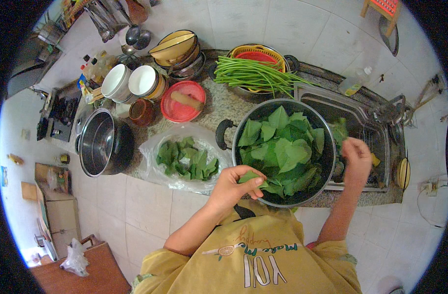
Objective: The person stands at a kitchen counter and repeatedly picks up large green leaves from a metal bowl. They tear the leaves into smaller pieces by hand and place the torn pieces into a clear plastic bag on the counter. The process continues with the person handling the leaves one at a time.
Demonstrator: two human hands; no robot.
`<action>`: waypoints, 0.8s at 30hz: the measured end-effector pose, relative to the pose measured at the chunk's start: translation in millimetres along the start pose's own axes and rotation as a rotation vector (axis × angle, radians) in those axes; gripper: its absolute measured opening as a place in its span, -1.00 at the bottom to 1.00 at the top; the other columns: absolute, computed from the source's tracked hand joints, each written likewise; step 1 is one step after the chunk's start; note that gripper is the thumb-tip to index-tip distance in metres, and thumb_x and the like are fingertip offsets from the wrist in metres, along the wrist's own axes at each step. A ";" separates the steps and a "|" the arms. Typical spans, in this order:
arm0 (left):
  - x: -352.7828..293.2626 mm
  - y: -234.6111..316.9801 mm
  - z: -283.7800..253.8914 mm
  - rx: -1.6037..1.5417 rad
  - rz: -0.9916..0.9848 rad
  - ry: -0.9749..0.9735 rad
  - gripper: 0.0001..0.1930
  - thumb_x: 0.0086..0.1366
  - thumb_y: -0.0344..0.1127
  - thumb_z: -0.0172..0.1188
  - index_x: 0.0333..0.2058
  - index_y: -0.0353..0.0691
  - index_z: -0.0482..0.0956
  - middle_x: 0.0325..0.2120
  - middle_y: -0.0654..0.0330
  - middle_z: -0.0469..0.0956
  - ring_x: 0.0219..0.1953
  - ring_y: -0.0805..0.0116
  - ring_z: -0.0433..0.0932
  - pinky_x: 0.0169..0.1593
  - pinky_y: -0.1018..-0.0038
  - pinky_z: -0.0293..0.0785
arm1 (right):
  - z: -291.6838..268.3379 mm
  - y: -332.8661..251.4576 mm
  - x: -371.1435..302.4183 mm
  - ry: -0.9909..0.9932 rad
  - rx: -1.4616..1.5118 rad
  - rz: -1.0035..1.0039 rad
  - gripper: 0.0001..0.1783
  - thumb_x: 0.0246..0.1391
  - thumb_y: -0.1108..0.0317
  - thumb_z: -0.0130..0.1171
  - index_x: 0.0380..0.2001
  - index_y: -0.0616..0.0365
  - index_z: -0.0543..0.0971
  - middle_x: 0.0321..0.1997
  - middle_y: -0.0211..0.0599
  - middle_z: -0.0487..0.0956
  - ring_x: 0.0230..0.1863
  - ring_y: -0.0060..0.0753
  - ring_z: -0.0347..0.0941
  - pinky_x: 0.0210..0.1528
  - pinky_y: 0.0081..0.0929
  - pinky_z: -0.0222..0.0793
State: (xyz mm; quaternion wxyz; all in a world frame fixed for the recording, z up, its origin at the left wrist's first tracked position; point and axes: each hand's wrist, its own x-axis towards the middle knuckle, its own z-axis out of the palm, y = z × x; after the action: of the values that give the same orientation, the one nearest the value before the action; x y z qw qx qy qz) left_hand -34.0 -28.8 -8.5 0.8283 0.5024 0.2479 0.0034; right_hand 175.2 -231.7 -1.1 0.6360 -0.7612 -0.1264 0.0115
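One black pot of green leaves is sitting close in, seemingly for easy reach; one left hand is pinching a leaf at its rim; one right hand is hovering above the sink, its grip I cannot tell.

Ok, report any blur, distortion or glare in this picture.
Head view: fisheye bending curves the counter, with black corners; in the head view, the right hand looks slightly motion-blurred, the left hand sharper; also there, reflections inside the dark pot.
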 end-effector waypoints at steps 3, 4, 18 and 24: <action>2.4 -6.8 -5.4 0.057 0.019 -0.003 -0.85 0.09 -0.40 0.14 -0.35 -0.32 0.49 -0.55 0.23 0.46 -0.57 0.53 0.45 -0.47 0.64 0.40 | -47.5 27.2 28.5 0.231 -0.219 0.004 -0.74 -0.13 0.32 0.22 -0.33 0.20 0.54 -0.42 -0.42 0.50 -0.39 -0.64 0.35 -0.34 -0.64 0.26; 3.5 -9.5 -8.2 0.075 0.027 0.002 -0.84 0.08 -0.40 0.14 -0.34 -0.32 0.49 -0.52 0.22 0.46 -0.56 0.53 0.45 -0.46 0.64 0.40 | -44.9 17.6 27.3 0.346 -0.252 0.064 -0.78 -0.09 0.35 0.16 -0.35 0.24 0.53 -0.44 -0.40 0.51 -0.44 -0.60 0.35 -0.34 -0.70 0.26; 28.1 -31.5 -16.0 0.885 0.577 0.247 -0.66 0.01 -0.49 0.10 -0.16 -0.20 0.40 -0.18 0.01 0.40 -0.30 0.10 0.48 -0.32 0.42 0.42 | -13.5 22.9 -2.2 -0.177 -0.479 -0.103 -0.69 -0.01 0.41 0.02 -0.13 0.20 0.43 0.04 -0.21 0.34 0.08 -0.33 0.22 0.09 -0.48 0.10; 29.5 -24.8 -102.7 1.008 0.422 0.697 -0.86 0.05 -0.44 0.02 -0.40 -0.28 0.51 -0.52 0.01 0.51 -0.46 0.13 0.51 -0.36 0.37 0.41 | 4.7 1.5 -11.9 -0.222 -0.379 0.025 -0.73 -0.01 0.39 0.03 -0.20 0.25 0.47 -0.16 -0.26 0.48 -0.11 -0.44 0.37 -0.04 -0.56 0.22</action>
State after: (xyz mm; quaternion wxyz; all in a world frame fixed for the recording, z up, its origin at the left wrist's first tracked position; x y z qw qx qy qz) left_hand -56.7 51.8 -79.4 0.3434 0.8369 0.3696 0.2123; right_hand 163.1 -229.9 -5.1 0.4637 -0.8626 -0.1861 0.0789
